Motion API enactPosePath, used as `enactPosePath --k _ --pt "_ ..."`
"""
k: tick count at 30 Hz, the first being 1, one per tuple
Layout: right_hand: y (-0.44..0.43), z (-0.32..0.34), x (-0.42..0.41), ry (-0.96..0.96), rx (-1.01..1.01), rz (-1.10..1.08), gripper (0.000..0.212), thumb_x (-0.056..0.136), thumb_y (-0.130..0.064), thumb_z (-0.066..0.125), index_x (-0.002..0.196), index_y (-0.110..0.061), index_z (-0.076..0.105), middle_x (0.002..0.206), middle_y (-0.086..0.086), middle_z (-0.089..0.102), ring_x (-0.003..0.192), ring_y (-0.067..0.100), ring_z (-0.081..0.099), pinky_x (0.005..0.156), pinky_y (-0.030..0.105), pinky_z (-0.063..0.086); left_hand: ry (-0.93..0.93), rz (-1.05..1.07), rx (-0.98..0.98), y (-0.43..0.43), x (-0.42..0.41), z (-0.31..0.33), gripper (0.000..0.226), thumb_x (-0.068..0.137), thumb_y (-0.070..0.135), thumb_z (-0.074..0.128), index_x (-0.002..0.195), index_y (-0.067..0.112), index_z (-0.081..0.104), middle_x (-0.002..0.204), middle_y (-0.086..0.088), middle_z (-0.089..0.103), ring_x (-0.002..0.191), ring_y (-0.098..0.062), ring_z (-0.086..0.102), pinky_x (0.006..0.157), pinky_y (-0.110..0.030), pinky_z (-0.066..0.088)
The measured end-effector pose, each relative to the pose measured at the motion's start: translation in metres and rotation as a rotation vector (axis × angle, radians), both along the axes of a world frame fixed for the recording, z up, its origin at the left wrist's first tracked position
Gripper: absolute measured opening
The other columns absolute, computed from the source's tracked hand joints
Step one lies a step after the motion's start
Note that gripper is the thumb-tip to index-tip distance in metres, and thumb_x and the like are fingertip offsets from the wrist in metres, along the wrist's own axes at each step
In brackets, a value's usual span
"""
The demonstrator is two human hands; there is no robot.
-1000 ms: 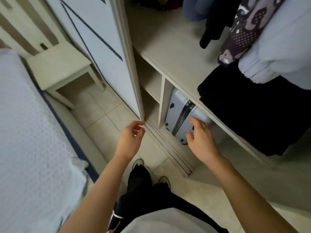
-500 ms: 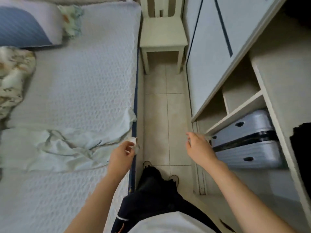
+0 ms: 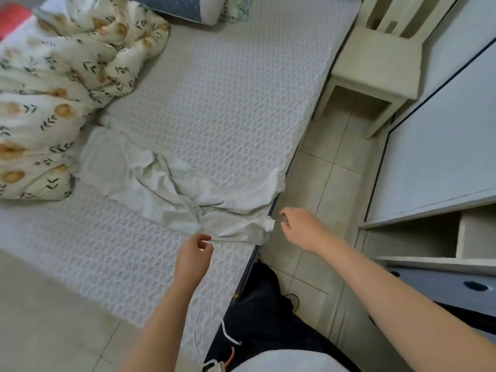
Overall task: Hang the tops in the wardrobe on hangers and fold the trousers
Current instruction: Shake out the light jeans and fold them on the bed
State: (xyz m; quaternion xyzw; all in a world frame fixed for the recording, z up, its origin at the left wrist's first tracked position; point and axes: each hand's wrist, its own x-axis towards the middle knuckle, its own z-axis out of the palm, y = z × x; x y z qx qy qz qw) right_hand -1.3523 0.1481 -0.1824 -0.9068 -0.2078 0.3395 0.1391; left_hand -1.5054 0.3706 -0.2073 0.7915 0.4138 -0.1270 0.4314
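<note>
Head view, as I read it from the remote station. At 3 o'clock stands the wardrobe (image 3: 429, 146). At 4 o'clock its lower compartment holds a grey suitcase (image 3: 440, 281), only partly in view. The trousers (image 3: 171, 189), pale grey-green, lie crumpled across the bed (image 3: 228, 103) just left of centre, one leg end reaching the mattress edge. At 7 o'clock the left hand (image 3: 194, 251) has its fingers curled, thumb and fingertips pinching the near edge of the trousers. Between 4 and 5 o'clock the right hand (image 3: 302, 228) hangs over the tiled floor (image 3: 322, 183), fingers loosely bent and spread, holding nothing, just beside the leg end but apart from it. A floral duvet (image 3: 53, 89) lies at 10 o'clock and a chair (image 3: 375, 57) stands at 1 o'clock.
</note>
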Motion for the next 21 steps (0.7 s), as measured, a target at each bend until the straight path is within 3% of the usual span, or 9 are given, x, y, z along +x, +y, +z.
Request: enactPosePath --k 4,10,13,18,21 --pt "0.053 -0.007 0.031 0.005 -0.051 0.129 0.032 0.1 -0.019 0.034 0.123 -0.008 0.053 0.118 0.012 0.06 0.101 0.027 0.055 0.084 0.039 0.05 0.016 0.094 -0.037 0.047 0.02 -0.016 0.023 0.093 0.013 0.056 0.114 0.015 0.064 0.093 -0.004 0.066 0.081 -0.019 0.064 0.066 -0.031 0.05" --pt "0.133 -0.029 0.074 0.036 -0.037 0.275 0.041 0.101 -0.024 0.036 0.138 -0.01 0.045 0.125 0.009 0.058 0.106 0.024 0.056 0.083 0.033 0.047 0.064 0.238 -0.057 0.112 0.039 -0.04 0.022 0.092 0.013 0.057 0.113 0.015 0.062 0.098 -0.007 0.066 0.079 -0.021 0.064 0.06 -0.03 0.048" --pt "0.18 -0.044 0.096 0.065 -0.027 0.313 0.041 0.101 -0.022 0.036 0.138 -0.01 0.046 0.123 0.009 0.059 0.104 0.024 0.057 0.081 0.03 0.045 0.107 0.288 -0.064 0.144 0.043 -0.057 0.023 0.091 0.012 0.057 0.113 0.012 0.062 0.099 -0.009 0.066 0.083 -0.023 0.064 0.069 -0.034 0.052" --pt "0.246 -0.081 0.124 0.092 -0.017 0.383 0.038 0.101 -0.022 0.037 0.135 -0.01 0.048 0.116 0.011 0.061 0.095 0.024 0.058 0.075 0.032 0.045 0.154 0.394 -0.066 0.189 0.047 -0.088 0.023 0.092 0.012 0.055 0.114 0.011 0.062 0.095 -0.005 0.064 0.08 -0.02 0.065 0.058 -0.028 0.046" --pt "0.285 -0.102 0.14 0.124 -0.014 0.41 0.039 0.101 -0.022 0.039 0.137 -0.009 0.048 0.123 0.012 0.059 0.104 0.026 0.057 0.08 0.031 0.045 0.174 0.466 -0.077 0.207 0.054 -0.111 0.023 0.093 0.013 0.054 0.115 0.01 0.062 0.097 -0.006 0.065 0.082 -0.02 0.064 0.058 -0.028 0.045"
